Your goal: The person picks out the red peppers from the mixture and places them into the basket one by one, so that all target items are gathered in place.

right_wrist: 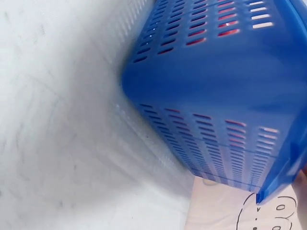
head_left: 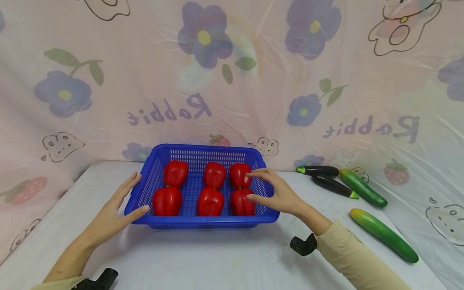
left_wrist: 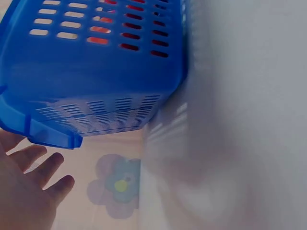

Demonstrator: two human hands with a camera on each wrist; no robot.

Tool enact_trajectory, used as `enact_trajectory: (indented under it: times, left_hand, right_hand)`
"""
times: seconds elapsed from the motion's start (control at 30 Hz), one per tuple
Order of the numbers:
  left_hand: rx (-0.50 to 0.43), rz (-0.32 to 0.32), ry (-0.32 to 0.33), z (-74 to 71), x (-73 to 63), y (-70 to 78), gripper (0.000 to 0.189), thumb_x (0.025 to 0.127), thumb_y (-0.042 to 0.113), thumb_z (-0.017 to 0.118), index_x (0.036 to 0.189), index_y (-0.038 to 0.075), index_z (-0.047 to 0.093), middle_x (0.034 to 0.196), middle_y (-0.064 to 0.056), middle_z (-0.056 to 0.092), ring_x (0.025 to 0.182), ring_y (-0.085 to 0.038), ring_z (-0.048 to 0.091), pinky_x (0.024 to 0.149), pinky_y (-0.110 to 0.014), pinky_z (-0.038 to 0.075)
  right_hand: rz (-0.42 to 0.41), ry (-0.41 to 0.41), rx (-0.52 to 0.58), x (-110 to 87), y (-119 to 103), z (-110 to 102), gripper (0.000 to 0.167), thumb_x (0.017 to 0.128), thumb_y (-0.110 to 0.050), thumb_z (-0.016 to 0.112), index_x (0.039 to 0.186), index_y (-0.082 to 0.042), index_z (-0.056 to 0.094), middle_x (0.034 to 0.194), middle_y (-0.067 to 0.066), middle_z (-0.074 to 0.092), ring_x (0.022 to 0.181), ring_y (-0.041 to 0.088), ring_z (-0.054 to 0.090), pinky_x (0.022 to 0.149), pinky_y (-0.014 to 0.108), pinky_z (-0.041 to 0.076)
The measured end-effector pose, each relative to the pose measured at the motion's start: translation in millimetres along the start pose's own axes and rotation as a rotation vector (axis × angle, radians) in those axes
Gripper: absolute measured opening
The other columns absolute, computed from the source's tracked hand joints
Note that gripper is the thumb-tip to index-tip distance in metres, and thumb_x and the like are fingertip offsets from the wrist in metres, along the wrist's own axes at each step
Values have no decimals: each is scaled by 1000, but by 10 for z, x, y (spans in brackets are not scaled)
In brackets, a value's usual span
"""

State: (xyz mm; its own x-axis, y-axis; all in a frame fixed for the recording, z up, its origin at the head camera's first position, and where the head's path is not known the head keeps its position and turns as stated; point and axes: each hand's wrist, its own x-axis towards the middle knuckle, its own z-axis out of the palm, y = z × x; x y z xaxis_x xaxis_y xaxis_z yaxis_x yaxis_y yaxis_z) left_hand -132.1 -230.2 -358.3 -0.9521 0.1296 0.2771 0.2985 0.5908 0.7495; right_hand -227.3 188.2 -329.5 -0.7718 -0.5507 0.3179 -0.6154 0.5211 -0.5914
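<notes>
A blue plastic basket (head_left: 207, 220) with slotted walls stands on the white table, holding several red bell peppers (head_left: 210, 202) in two rows. At its left rim is my left hand (head_left: 110, 219), thumb spread toward the front corner and fingers extended along the side. The left wrist view shows those fingertips (left_wrist: 61, 188) loosely spread beside the rim. My right hand (head_left: 284, 197) is at the right side, thumb and fingers apart, overlapping the rim and reaching across the right-hand peppers (head_left: 240, 175) in the head view. Only a sliver of it shows in the right wrist view.
Right of the basket lie two dark eggplants (head_left: 331, 184) and two green cucumbers (head_left: 384, 235), one nearer the table's front. A patterned cloth (head_left: 239, 96) hangs right behind the table. Black wrist straps (head_left: 303, 244) sit on both forearms.
</notes>
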Motion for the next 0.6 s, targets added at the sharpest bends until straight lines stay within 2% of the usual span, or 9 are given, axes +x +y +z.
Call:
enact_trajectory:
  times: [0.17,0.37,0.6]
  left_hand:
    - [73,26,43,-41,41,27,72,92,30,62,153,19,26,161,-11,11,143,-49,13,95,-81,17]
    - [142,152,158,-60,96,-3,54,95,22,59,145,9,42,157,-19,24,139,-50,22,98,-80,18]
    - [299,288,274,-165,162,-24,39,97,14,53,134,1,53,148,-23,39,130,-49,36,103,-71,26]
  right_hand:
    - [8,45,-13,-22,14,-22,55,82,-32,73,132,-16,57,138,7,50,128,29,47,99,58,45]
    - [9,100,-53,-39,64,-50,52,83,-27,73,131,-13,58,136,9,51,125,30,50,98,57,47]
    - [26,192,-109,-61,126,-119,49,86,-24,71,130,-8,58,133,11,55,123,30,51,97,55,47]
